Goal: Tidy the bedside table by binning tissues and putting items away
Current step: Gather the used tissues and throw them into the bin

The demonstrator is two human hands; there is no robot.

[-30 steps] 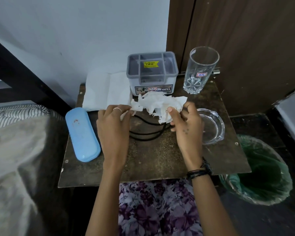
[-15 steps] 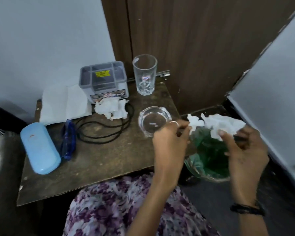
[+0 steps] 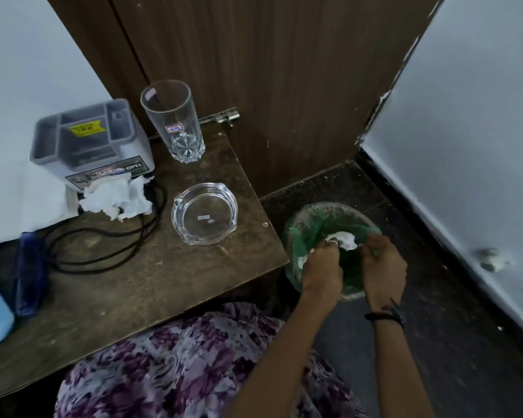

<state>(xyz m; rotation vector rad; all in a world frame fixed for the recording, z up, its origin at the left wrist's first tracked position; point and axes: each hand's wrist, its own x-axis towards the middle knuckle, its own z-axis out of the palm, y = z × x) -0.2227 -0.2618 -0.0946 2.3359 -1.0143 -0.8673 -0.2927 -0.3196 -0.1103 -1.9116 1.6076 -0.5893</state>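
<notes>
White tissue (image 3: 343, 239), half hidden, pinched in the grip of both left hand (image 3: 322, 267) and right hand (image 3: 382, 267) inside the bin (image 3: 302, 227).

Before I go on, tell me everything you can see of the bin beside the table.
The bin is a small round one lined with a thin green plastic bag, its rim folded outward. It stands upright on the dark floor just right of the table's corner, near the wooden door. Both hands, left and right, reach into its mouth with white crumpled tissue. Its outer body is hidden.
</notes>
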